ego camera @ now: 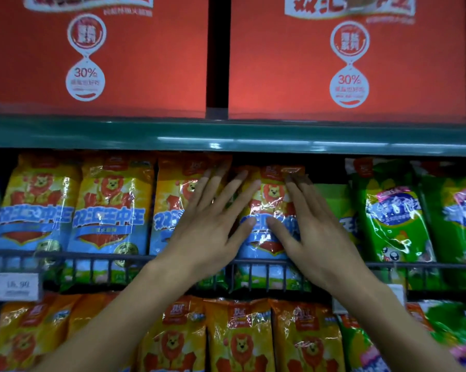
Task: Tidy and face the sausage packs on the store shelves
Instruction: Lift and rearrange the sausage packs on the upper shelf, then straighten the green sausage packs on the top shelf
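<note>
Head view: upright sausage pack (270, 210) faces out — hands, left (210, 226) and right (315, 232), spread flat on it.

Shop: stocked shelves (226, 138), price tag (13, 287).

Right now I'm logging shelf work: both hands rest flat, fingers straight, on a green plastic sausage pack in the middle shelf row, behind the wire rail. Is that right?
Not quite. The head view shows both hands, left and right, flat with straight fingers on a yellow and blue plastic sausage pack with a lion, not a green one. It stands in the middle row behind the wire rail; green packs stand further right.
</note>
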Tool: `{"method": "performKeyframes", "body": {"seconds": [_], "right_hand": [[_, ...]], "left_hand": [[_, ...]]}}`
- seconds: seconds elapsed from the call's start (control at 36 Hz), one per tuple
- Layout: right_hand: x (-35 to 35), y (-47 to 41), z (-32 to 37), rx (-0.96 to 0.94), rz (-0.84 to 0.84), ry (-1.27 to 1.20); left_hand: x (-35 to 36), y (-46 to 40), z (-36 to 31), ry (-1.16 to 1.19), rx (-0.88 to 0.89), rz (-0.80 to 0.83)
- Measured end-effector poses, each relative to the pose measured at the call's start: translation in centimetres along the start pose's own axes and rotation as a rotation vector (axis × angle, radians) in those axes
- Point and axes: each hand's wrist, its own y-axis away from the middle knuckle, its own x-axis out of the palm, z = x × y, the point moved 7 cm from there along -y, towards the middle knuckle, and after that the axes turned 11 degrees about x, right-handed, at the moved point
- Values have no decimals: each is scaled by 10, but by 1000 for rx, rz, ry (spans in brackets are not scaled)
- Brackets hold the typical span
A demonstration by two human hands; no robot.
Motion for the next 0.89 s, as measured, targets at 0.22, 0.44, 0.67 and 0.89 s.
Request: {"method": "performKeyframes", "body": {"seconds": [0.22,0.44,0.67,0.89], "right_hand": [[4,-6,-9,6,82,-136],[-35,21,-38,-20,-6,-164],[-93,36,-125,88,-148,-187],[-110,35,-189,207,-38,-48]], "left_hand": [[4,0,3,2,-28,16],[-5,3,-5,120,73,-90],[-17,-22,-66,197,149,-265],[17,-90,-132,610,-81,-133]]}}
